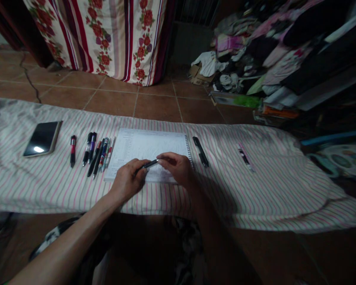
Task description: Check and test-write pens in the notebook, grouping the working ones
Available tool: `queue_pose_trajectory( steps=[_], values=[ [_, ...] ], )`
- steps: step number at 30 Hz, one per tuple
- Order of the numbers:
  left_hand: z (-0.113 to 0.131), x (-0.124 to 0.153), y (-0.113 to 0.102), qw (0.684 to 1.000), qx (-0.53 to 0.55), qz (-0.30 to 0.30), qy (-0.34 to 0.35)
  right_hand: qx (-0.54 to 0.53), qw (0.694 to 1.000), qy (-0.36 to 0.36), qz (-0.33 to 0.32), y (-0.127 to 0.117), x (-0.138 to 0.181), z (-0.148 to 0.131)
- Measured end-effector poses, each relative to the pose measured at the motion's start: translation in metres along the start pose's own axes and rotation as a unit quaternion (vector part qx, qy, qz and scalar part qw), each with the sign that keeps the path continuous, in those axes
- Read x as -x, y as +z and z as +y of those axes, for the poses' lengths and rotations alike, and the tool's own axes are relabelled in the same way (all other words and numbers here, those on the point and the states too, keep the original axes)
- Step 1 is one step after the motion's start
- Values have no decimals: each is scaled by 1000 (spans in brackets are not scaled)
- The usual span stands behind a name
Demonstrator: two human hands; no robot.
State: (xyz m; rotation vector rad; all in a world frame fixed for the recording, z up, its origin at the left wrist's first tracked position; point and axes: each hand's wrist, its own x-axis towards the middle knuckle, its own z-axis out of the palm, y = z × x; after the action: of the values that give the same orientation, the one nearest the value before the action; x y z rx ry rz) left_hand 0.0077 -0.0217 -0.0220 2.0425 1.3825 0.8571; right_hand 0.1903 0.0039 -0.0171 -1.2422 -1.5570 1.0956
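In the head view, both hands meet above the lower part of an open spiral notebook (pixel 157 142), which lies near the middle of the table (pixel 267 198), close to its near edge. The left hand (pixel 129 178) has its grip closed on a dark pen (pixel 150 164), thumb and fingers around the barrel's left end. The pen slants upward to the right, its middle bare between the two hands. Its paler right end reaches the fingertips of the right hand (pixel 179 168), whose grip is pinched together there; whether it holds the pen's end itself or a separate small part cannot be told.

Just beside the notebook's left edge lies a row of pens (pixel 95 159), set side by side and roughly pointing toward the table's near edge. A red-and-black pen (pixel 72 151) lies apart from them, farther left. A dark-screened phone (pixel 43 138) lies toward the table's left end, a bright reflection on its glass. Just beyond the notebook's spiral edge is a black pen (pixel 200 151), and a pink-and-white pen (pixel 245 158) lies farther toward the table's right end. Past the far edge hangs a flowered curtain (pixel 115 43).
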Motion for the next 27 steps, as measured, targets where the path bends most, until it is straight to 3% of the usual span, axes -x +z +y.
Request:
queue_pose_trajectory(
  steps=[8, 21, 27],
  values=[
    [0, 2, -4, 999, -27, -5, 21, 133, 989, -70, 3, -2, 4, -2],
    [0, 3, -3, 994, -76, 12, 83, 248, 960, -125, -31, 1, 4, -3],
    [-1, 5, -3, 988, -103, 23, 109, 290, 950, -111, -25, 8, 4, -3]
  ],
)
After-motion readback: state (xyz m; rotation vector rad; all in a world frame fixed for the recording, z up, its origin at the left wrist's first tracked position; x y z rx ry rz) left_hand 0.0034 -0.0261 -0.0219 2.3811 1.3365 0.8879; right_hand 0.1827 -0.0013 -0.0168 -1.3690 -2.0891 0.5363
